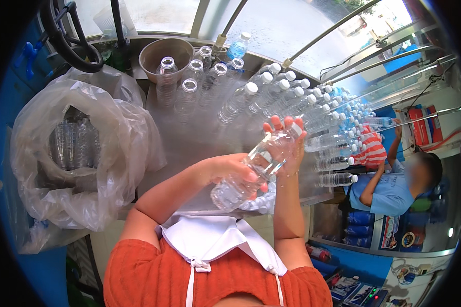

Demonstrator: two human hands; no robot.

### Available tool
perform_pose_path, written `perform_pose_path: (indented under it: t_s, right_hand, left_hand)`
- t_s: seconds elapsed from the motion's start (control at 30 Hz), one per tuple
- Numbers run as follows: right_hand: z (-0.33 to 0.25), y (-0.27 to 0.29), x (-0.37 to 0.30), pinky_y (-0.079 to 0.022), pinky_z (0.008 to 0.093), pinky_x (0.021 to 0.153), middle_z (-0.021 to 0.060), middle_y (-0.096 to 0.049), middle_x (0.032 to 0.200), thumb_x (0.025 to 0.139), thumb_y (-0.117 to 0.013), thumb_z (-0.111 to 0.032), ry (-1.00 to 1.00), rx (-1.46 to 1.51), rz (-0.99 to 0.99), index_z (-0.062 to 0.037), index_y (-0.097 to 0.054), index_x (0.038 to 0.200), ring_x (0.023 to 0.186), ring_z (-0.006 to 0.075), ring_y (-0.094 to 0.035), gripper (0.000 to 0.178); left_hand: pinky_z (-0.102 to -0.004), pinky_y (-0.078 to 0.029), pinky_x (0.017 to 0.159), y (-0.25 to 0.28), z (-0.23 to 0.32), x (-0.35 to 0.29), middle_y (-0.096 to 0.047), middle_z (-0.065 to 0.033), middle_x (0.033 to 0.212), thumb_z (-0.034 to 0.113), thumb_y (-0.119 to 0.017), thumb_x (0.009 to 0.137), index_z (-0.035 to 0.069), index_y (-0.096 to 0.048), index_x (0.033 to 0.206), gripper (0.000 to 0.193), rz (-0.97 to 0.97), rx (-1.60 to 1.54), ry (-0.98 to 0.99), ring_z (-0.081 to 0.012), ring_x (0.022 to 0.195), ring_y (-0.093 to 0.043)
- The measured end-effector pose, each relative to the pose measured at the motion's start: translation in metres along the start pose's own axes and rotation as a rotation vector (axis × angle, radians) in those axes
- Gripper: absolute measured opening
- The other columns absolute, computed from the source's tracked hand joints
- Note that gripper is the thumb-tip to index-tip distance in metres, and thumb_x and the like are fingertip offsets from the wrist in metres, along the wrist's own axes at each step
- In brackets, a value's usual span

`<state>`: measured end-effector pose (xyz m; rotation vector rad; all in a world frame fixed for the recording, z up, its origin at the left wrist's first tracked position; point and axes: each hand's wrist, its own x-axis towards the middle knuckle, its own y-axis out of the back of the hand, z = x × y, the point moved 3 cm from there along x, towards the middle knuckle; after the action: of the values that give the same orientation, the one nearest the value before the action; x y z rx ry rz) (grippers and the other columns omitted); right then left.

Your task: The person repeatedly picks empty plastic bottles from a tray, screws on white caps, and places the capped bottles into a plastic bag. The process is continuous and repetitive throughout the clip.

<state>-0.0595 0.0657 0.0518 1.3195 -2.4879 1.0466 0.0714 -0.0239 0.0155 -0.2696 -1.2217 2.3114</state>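
A clear plastic bottle (264, 158) is held tilted in front of my chest, its white-capped end up and to the right. My left hand (235, 166) is wrapped around its lower body. Around its upper end, my right hand (294, 148) is closed, with fingertips showing beside the white cap. White caps (261, 203) lie partly hidden below the bottle. Beyond my hands, several uncapped clear bottles (187, 100) stand upright on the metal table (156, 138). To their right are rows of filled bottles (241, 102) with white caps.
A large translucent plastic bag (123, 148) of empty bottles (77, 143) stands open at the left. Behind the uncapped bottles is a brown basin (153, 48). Metal rails (317, 38) cross at the upper right. A co-worker in a blue shirt (389, 189) is at the right, beside the bottles.
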Motion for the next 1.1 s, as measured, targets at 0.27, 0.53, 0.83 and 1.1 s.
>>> perform_pose_path:
  t_s: [0.27, 0.53, 0.83, 1.1]
  right_hand:
    - [-0.041, -0.014, 0.004, -0.046, 0.0259, 0.068, 0.0064, -0.065, 0.085, 0.098, -0.054, -0.039, 0.100, -1.035, -0.166, 0.0032, -0.066, 0.099, 0.076, 0.0137, -0.060, 0.044]
    - [-0.039, -0.009, 0.011, -0.043, 0.0368, 0.057, 0.0138, -0.053, 0.060, 0.096, -0.050, -0.030, -0.032, -1.281, -0.342, 0.0034, -0.055, 0.073, 0.057, 0.0293, -0.052, 0.041]
    - [0.019, 0.045, 0.007, -0.043, 0.0400, 0.060, 0.0162, -0.053, 0.063, 0.101, -0.042, -0.040, -0.427, -1.428, -0.141, -0.0018, -0.056, 0.084, 0.061, 0.0312, -0.054, 0.044]
    - [0.002, 0.012, 0.061, -0.045, 0.0440, 0.052, 0.0095, -0.056, 0.058, 0.093, -0.057, -0.026, 0.364, -1.990, -0.310, -0.0093, -0.052, 0.083, 0.056, 0.0328, -0.059, 0.020]
  left_hand:
    - [-0.0339, -0.056, 0.071, 0.003, -0.004, -0.024, -0.068, -0.0195, 0.099, 0.022, -0.078, 0.069, -0.003, -0.053, 0.124, 0.065, 0.111, 0.204, 0.017, -0.0263, 0.079, -0.070]
    - [-0.0337, -0.055, 0.079, 0.005, 0.007, -0.028, -0.068, -0.0171, 0.102, 0.020, -0.077, 0.069, -0.002, -0.053, 0.125, 0.065, 0.378, 0.903, 0.126, -0.0244, 0.093, -0.068]
    - [-0.0392, -0.054, 0.077, 0.037, 0.009, -0.022, -0.067, -0.0231, 0.084, 0.018, -0.078, 0.062, -0.005, -0.053, 0.117, 0.064, 0.759, 1.351, 0.004, -0.0358, 0.082, -0.068]
    - [-0.0448, -0.044, 0.095, 0.089, 0.011, 0.006, -0.045, -0.0236, 0.126, 0.028, -0.085, 0.067, 0.007, -0.030, 0.144, 0.097, 1.205, 1.409, -0.583, -0.0378, 0.118, -0.048]
